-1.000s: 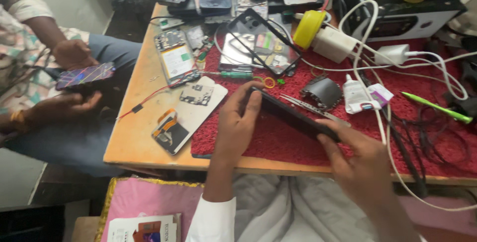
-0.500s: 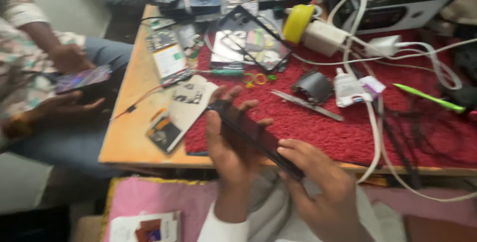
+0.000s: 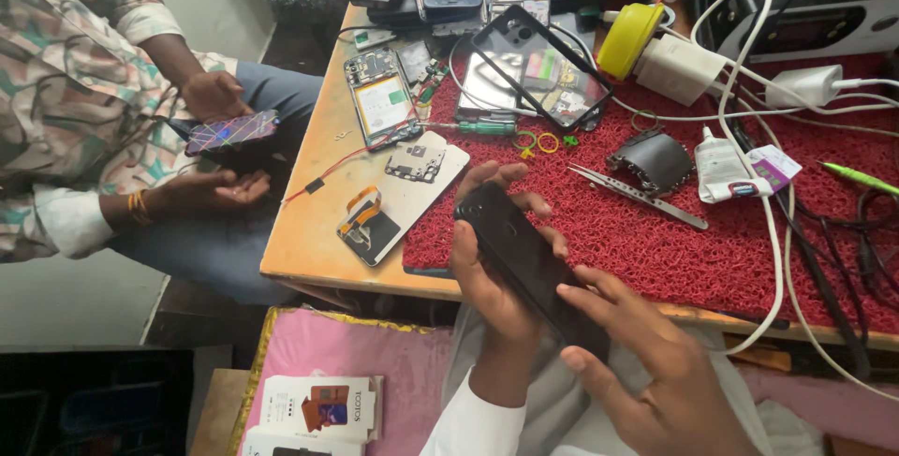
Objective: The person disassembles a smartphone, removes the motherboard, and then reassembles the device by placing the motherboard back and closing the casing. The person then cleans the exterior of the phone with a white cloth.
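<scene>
Head view, the only one: both hands hold a black phone (image 3: 529,264) over the near edge of the wooden table (image 3: 309,231), its dark back up and its camera end pointing away from the body. The left hand (image 3: 492,278) cradles it from beneath, fingers (image 3: 510,175) curled up round the far end and long side, pinching the body against the palm. The right hand (image 3: 646,362) lies over the near end, thumb and forefinger pressed on the back cover, the other fingers loosely spread below.

To handle the phone well here, I judge the left hand should keep the phone steady and level while the right fingertips press evenly along the edge and not at one corner, so that the cover neither flexes nor slips out over the lap.

Just beyond the left fingertips lies a red mat (image 3: 655,241), with tweezers (image 3: 637,196) and a small dark part (image 3: 653,158) a little further out. To the left of those fingers rest a white back cover (image 3: 412,184) and an opened phone (image 3: 379,105) with its insides showing.

No real container shows. Below the left wrist, printed cardboard boxes (image 3: 318,407) lie on pink cloth; they look closed, and their contents cannot be seen.

At far left another person holds a cracked phone (image 3: 229,131).
</scene>
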